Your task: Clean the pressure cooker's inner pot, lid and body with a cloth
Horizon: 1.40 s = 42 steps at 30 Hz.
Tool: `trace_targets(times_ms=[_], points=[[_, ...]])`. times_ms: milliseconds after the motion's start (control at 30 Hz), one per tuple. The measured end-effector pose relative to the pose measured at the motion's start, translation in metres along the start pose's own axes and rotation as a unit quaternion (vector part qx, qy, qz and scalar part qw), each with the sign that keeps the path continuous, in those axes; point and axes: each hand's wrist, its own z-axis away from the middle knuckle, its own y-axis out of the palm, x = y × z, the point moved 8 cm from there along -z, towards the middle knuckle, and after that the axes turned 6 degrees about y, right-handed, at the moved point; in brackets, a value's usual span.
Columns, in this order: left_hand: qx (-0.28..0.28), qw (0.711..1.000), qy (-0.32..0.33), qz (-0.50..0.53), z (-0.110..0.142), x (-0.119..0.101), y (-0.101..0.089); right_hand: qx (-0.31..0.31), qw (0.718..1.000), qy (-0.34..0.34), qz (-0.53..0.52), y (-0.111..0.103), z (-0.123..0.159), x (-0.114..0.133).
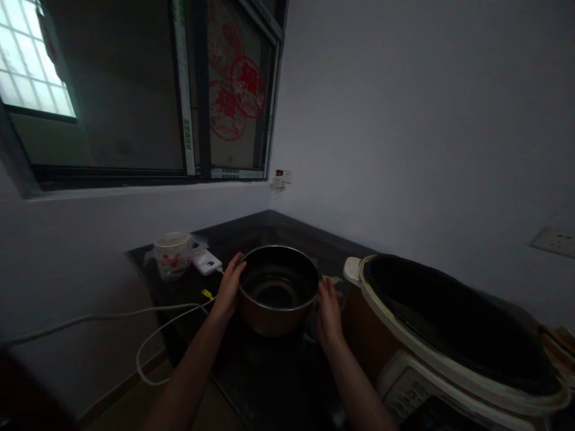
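Observation:
Between my two hands is a round pot (263, 320) with a dark inside, a thin pale rim and a brownish outer wall. It looks like a cooker's inner pot, and I see nothing in it. My left hand (229, 290) grips its left side near the rim, fingers along the outside. On the opposite side my right hand (330, 311) presses against the wall, fingertips at the rim. The pot is upright above the dark countertop (278, 383); whether its base touches the top I cannot tell.
A large brown-and-cream electric cooker (404, 341), lid off, stands close on the right. At the left sit a bagged cup (173, 254) and a white power strip (207, 262). A white cable (148, 311) hangs off the left edge. Walls meet behind, with a socket (282, 178) in the corner.

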Motion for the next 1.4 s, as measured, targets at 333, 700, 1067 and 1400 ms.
trace_targets(times_ms=[333,700,1067,1400], points=[[-0.02,0.997,-0.032,0.069,0.013,0.002,0.002,-0.087,0.993,0.078,-0.02,0.007,-0.016,0.0],[-0.041,0.994,0.035,0.091,0.03,-0.038,0.003,-0.049,0.992,0.086,-0.076,0.019,0.009,0.035],[-0.012,0.979,0.183,0.09,0.07,-0.217,0.03,0.046,0.986,-0.053,-0.149,0.03,0.055,0.2],[0.187,0.93,0.202,0.245,0.084,-0.264,0.181,-0.139,0.934,-0.313,0.098,-0.099,0.087,0.324]])
